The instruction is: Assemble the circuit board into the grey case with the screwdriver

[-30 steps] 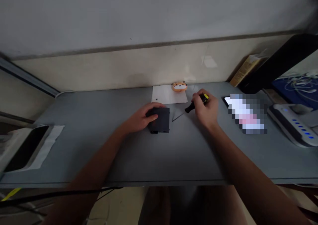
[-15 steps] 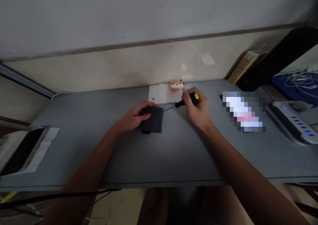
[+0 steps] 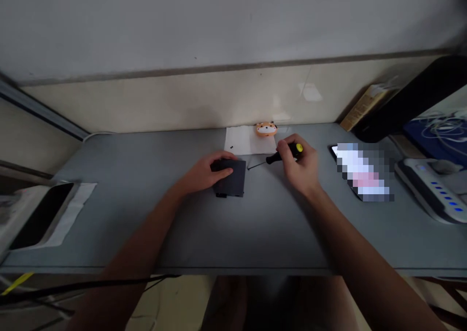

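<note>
My left hand (image 3: 202, 175) grips a flat dark grey square box (image 3: 238, 179) by its left side, thumb on top and fingers behind. In my right hand (image 3: 303, 169) is a screwdriver (image 3: 274, 157) with a black handle and yellow end. Its thin shaft points left, and the tip is just off the box's right edge. A tiny dark bit shows at the tip, perhaps a screw; too small to be sure. Behind the box lies white paper (image 3: 238, 137) with tiny dark pieces (image 3: 231, 147), which look like screws, and an orange-and-white animal-face case (image 3: 266, 129).
To the right lie a lit, blurred-out phone (image 3: 359, 173) and a power strip (image 3: 434, 187) with blue lights. A long black object (image 3: 408, 100) leans by a yellowish box (image 3: 363, 108). A dark-screened device (image 3: 44, 214) rests on paper at left. A wall backs the grey table (image 3: 255, 238).
The screwdriver tip has come away from the box's right edge, and a tiny dark bit now shows at it. The whole view has shifted slightly; my left hand still holds the box.
</note>
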A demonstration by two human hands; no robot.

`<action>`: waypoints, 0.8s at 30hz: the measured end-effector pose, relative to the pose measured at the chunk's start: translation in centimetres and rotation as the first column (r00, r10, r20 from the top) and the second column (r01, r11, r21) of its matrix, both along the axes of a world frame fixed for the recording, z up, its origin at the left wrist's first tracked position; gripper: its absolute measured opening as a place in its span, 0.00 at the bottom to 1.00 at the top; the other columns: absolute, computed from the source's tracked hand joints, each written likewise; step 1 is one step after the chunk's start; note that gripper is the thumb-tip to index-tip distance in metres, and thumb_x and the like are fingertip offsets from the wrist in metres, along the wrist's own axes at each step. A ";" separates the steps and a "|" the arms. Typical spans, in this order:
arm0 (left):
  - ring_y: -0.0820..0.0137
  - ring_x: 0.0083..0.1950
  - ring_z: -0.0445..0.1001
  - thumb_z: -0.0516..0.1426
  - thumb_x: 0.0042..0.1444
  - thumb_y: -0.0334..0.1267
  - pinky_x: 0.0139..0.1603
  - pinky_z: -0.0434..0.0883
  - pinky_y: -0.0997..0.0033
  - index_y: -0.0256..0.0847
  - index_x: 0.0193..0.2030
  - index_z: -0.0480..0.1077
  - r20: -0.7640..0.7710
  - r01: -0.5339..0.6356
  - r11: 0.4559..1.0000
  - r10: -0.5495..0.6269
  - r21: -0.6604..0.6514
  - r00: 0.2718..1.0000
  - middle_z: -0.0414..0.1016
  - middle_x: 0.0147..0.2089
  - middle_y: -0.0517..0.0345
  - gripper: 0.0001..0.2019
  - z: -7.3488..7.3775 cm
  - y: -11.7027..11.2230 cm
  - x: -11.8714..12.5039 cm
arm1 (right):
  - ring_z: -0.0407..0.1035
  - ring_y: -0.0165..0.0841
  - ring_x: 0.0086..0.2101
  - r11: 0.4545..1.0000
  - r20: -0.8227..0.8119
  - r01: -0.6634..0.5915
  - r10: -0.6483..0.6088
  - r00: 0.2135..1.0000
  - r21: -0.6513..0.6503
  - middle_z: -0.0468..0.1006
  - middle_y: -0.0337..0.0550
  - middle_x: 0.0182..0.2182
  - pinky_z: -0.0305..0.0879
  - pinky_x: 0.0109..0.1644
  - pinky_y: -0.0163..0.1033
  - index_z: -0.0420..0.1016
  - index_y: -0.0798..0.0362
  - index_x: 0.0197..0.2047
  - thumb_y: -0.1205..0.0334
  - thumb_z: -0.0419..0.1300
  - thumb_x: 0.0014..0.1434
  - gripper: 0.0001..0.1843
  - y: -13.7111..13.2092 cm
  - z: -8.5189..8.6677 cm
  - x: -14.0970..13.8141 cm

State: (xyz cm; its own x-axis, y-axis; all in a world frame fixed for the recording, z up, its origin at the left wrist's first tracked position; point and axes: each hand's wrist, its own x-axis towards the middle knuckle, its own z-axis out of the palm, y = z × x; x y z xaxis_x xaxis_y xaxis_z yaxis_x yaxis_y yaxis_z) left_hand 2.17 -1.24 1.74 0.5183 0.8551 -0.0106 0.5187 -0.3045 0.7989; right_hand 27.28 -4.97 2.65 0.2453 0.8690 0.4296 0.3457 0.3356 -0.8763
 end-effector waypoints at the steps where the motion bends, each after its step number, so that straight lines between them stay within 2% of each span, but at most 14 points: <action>1: 0.56 0.55 0.77 0.59 0.60 0.48 0.57 0.77 0.53 0.45 0.54 0.75 0.007 -0.001 1.000 0.001 0.003 1.000 0.79 0.55 0.52 0.18 0.0 0.1 0.0 | 0.59 0.29 0.25 1.000 -0.012 -0.002 0.002 1.000 0.000 0.67 0.34 0.22 0.58 0.31 0.38 0.67 0.48 0.26 0.55 0.58 0.62 0.14 0.0 0.2 0.1; 11: 0.57 0.57 0.77 0.61 0.59 0.46 0.62 0.73 0.53 0.44 0.54 0.76 0.051 0.014 0.999 -0.017 0.050 0.999 0.80 0.55 0.51 0.17 -0.9 0.7 -0.2 | 0.58 0.29 0.23 0.978 -0.073 -0.178 0.171 0.982 -0.104 0.67 0.35 0.20 0.57 0.29 0.38 0.67 0.48 0.23 0.53 0.61 0.57 0.15 -1.1 0.6 -1.2; 18: 0.57 0.57 0.77 0.60 0.59 0.43 0.61 0.73 0.54 0.44 0.51 0.76 0.092 -0.010 0.999 0.006 0.040 0.996 0.80 0.54 0.52 0.15 -1.0 0.5 0.0 | 0.57 0.28 0.23 0.981 -0.078 -0.165 0.158 0.984 -0.099 0.65 0.34 0.19 0.57 0.31 0.39 0.67 0.48 0.22 0.53 0.59 0.57 0.15 -0.9 0.6 -1.1; 24: 0.57 0.58 0.77 0.61 0.60 0.45 0.61 0.74 0.54 0.44 0.52 0.76 0.082 0.005 1.000 -0.007 0.030 0.997 0.79 0.54 0.52 0.15 -0.9 0.5 -0.1 | 0.57 0.29 0.24 0.984 -0.083 -0.149 0.141 0.987 -0.096 0.65 0.34 0.19 0.58 0.31 0.39 0.67 0.48 0.21 0.53 0.59 0.56 0.14 -0.7 0.8 -0.9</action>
